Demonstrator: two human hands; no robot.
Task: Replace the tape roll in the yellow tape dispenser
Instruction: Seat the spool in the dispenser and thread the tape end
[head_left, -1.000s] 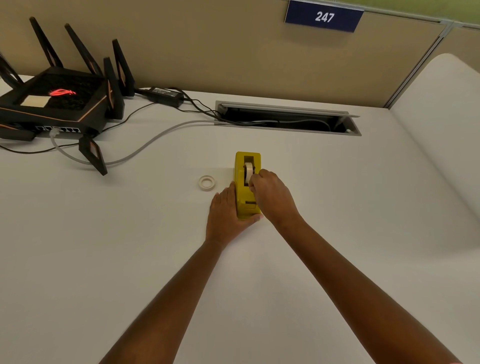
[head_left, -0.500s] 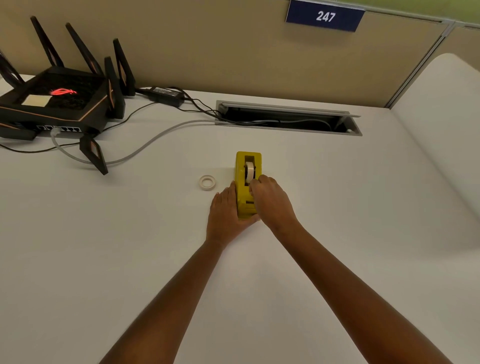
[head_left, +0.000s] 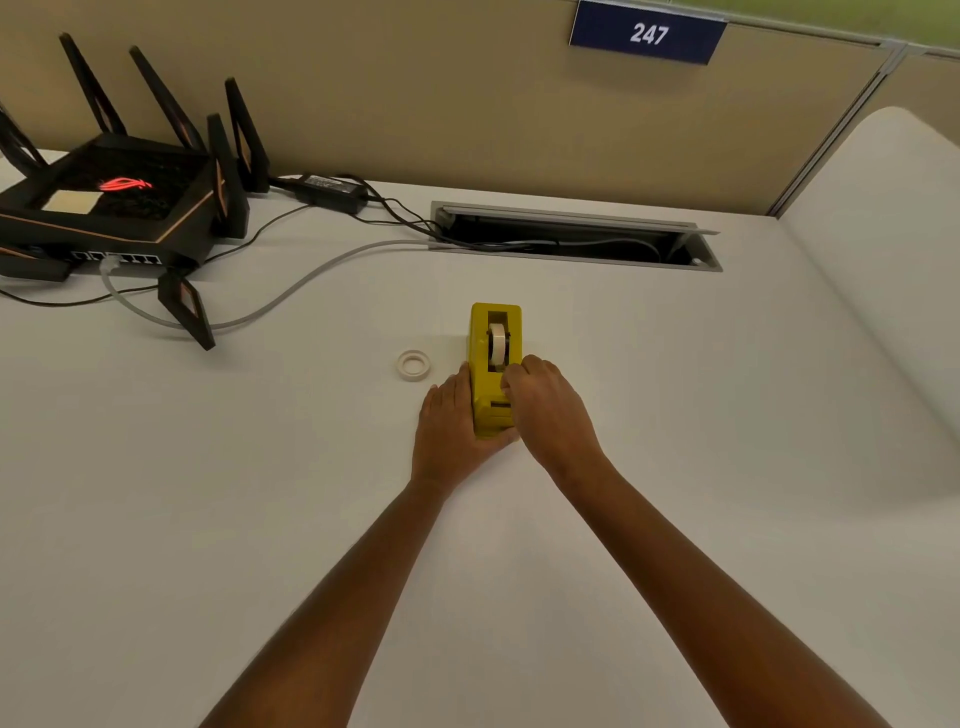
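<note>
The yellow tape dispenser (head_left: 493, 364) stands on the white desk (head_left: 260, 493), its long side pointing away from me. A white tape roll (head_left: 497, 340) sits upright in its slot. My left hand (head_left: 449, 431) wraps the dispenser's near left side and holds it. My right hand (head_left: 545, 410) rests on its near right side, fingertips pinched just below the roll; whether they hold the tape's end is hidden. A second small white tape ring (head_left: 413, 364) lies flat on the desk, left of the dispenser.
A black router (head_left: 119, 208) with several antennas stands at the back left, cables (head_left: 291, 291) trailing to a cable slot (head_left: 571, 239) in the desk. A beige partition (head_left: 467, 104) closes the back. A white rounded surface (head_left: 883, 260) rises on the right.
My right hand has slid slightly toward me along the dispenser, from the roll toward its near end. The left hand and the dispenser stay where they were.
</note>
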